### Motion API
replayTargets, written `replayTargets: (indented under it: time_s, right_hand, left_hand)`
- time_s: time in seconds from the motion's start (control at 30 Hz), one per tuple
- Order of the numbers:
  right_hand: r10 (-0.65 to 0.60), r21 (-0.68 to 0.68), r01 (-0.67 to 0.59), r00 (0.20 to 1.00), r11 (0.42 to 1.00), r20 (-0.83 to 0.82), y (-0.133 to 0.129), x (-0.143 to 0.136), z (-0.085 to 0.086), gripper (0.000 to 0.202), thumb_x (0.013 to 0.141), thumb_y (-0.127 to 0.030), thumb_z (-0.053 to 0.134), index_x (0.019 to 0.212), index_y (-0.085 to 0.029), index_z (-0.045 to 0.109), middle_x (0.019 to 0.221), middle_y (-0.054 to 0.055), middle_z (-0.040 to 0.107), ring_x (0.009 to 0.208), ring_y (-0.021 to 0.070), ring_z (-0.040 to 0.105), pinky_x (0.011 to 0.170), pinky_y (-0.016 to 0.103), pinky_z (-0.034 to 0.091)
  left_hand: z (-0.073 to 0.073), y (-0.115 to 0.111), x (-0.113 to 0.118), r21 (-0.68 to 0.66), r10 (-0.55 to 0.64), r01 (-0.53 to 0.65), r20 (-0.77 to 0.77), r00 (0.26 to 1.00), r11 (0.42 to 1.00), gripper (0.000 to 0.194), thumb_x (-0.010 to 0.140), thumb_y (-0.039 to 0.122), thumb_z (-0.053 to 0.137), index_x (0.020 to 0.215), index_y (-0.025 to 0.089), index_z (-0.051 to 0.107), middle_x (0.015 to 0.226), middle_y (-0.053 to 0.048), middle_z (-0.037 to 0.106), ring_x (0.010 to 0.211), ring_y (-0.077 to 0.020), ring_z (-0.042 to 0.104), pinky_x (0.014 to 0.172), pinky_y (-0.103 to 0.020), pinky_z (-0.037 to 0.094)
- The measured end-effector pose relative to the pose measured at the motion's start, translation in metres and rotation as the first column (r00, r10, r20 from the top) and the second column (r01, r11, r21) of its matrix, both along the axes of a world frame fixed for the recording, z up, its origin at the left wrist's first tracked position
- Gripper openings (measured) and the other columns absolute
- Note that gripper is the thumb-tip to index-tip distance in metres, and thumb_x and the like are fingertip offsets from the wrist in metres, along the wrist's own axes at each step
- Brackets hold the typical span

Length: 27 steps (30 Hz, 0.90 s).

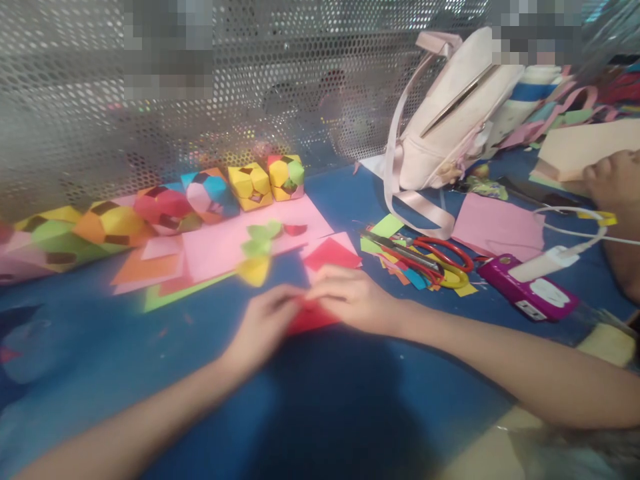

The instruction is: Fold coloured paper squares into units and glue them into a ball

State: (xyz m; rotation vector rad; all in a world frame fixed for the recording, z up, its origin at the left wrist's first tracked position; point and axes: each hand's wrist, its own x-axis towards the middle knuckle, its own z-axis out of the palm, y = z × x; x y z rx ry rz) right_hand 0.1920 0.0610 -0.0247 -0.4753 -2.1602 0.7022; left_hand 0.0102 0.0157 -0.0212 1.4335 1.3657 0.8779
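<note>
Both of my hands meet over a piece of red paper [313, 321] on the blue table. My left hand [267, 320] pinches its left side, thumb and fingers close together. From the right, my right hand [353, 298] grips the upper part, its fingertips bent down onto the sheet and covering part of it. Just beyond my fingers lies a red folded piece [333, 253] on pink paper. Small green pieces [261, 239] and a yellow piece [254, 269] sit on a large pink sheet [215, 250] to the left.
Folded paper balls [165, 208] line the perforated metal panel [240, 120]. Right of my hands are scissors [445, 257] on paper scraps, a purple box [530, 290] with a white cable, and a pale bag [450, 120]. Another person's hand [613, 177] rests at far right.
</note>
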Motion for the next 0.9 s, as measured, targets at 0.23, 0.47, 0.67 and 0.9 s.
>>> replayTargets:
  time_s: [0.23,0.47,0.67,0.9]
  right_hand:
    - [0.014,0.043,-0.015,1.0,0.999,0.021,0.0018,0.0016,0.0013,0.023,0.082,-0.004,0.048,0.088,-0.013,0.067,0.082,0.006,0.059,0.076,0.0119,0.058,0.068,0.024,0.049]
    - [0.016,0.078,-0.021,0.998,0.997,0.06,0.0035,0.0044,0.0013,0.023,0.083,-0.005,0.046,0.09,-0.012,0.067,0.085,0.007,0.06,0.077,0.0124,0.058,0.069,0.025,0.05]
    - [0.03,0.103,-0.041,0.994,0.994,0.104,0.0047,0.0067,0.0018,0.025,0.085,-0.006,0.044,0.094,-0.01,0.066,0.087,0.009,0.06,0.08,0.0136,0.058,0.072,0.026,0.051]
    - [0.06,0.156,-0.072,0.995,0.985,0.08,0.0033,0.0045,0.0004,0.026,0.084,-0.007,0.043,0.097,-0.007,0.065,0.089,0.012,0.059,0.08,0.0148,0.058,0.07,0.027,0.051]
  left_hand:
    - [0.0007,-0.0003,0.0,0.025,0.004,-0.004,-0.006,1.0,1.0,0.023,0.08,0.022,0.053,0.096,0.019,0.069,0.095,-0.003,0.071,0.086,-0.0178,0.063,0.081,-0.029,0.046]
    - [-0.0045,0.0005,-0.0032,0.01,-0.009,0.009,0.063,0.998,1.0,0.031,0.078,0.016,0.048,0.101,0.019,0.069,0.094,-0.004,0.072,0.094,-0.0215,0.063,0.082,-0.033,0.046]
    - [-0.002,-0.0003,-0.003,-0.021,-0.029,0.032,0.095,0.995,0.999,0.027,0.08,0.02,0.051,0.102,0.02,0.067,0.1,-0.004,0.071,0.096,-0.021,0.062,0.083,-0.031,0.045]
    - [0.0033,0.0001,-0.0035,-0.01,-0.023,0.023,0.018,1.0,1.0,0.022,0.082,0.032,0.056,0.096,0.021,0.068,0.099,-0.003,0.071,0.091,-0.0195,0.064,0.082,-0.029,0.045]
